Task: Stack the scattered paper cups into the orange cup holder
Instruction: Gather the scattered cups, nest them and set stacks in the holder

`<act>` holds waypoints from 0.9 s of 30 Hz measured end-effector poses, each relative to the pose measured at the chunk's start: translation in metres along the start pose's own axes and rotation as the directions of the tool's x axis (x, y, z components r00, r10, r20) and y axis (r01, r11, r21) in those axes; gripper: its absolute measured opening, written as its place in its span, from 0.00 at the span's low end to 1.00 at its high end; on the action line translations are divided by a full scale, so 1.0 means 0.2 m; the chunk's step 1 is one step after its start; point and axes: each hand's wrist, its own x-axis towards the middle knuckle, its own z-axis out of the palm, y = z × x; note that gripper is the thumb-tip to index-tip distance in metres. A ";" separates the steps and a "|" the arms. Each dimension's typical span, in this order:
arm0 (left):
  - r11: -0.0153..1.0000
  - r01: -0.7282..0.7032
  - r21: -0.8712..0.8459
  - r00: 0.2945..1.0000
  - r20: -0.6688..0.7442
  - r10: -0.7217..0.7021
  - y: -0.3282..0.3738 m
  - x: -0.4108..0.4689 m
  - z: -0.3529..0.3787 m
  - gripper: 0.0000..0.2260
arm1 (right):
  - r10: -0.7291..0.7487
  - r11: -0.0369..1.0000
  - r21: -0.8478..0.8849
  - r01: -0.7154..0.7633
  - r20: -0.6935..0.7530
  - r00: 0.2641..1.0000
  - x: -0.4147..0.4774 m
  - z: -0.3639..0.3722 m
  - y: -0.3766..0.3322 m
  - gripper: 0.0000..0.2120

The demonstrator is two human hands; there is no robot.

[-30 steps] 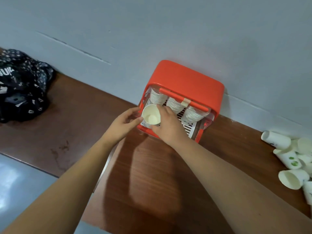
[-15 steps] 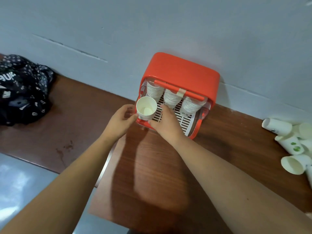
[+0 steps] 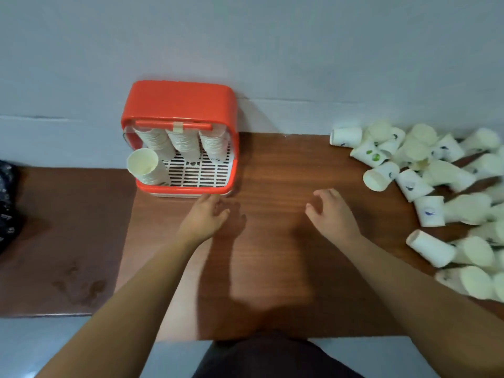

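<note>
Both the left hand (image 3: 207, 214) and right hand (image 3: 331, 211) are held empty with fingers relaxed. The paper cups (image 3: 425, 192) are scattered at the right, well apart from the orange cup holder (image 3: 178, 105) at far left. Light and easily crushed, each is probably best taken gently around its wall.

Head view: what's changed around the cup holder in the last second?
Both the left hand and right hand let go of the cup at the front left of the holder and drew back over the table, empty. The cup now tops a leaning stack there. The holder, its three rear stacks and the loose cups on the right stayed put.
</note>
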 end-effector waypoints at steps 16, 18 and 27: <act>0.901 -0.430 0.064 0.837 0.402 0.371 1.50 0.31 1.12 0.16 | 0.451 0.892 0.133 -0.431 -0.239 0.860 -0.51 -0.51 1.36 0.27; 0.859 -0.510 0.051 0.781 0.447 0.437 1.61 0.32 1.26 0.19 | 0.487 0.873 0.160 -0.461 -0.263 0.833 -0.57 -0.52 1.47 0.29; 0.618 -0.776 0.125 0.553 0.605 0.572 1.82 0.35 1.78 0.34 | 0.476 0.876 -0.011 -0.483 -0.147 0.867 -0.72 -0.36 1.65 0.37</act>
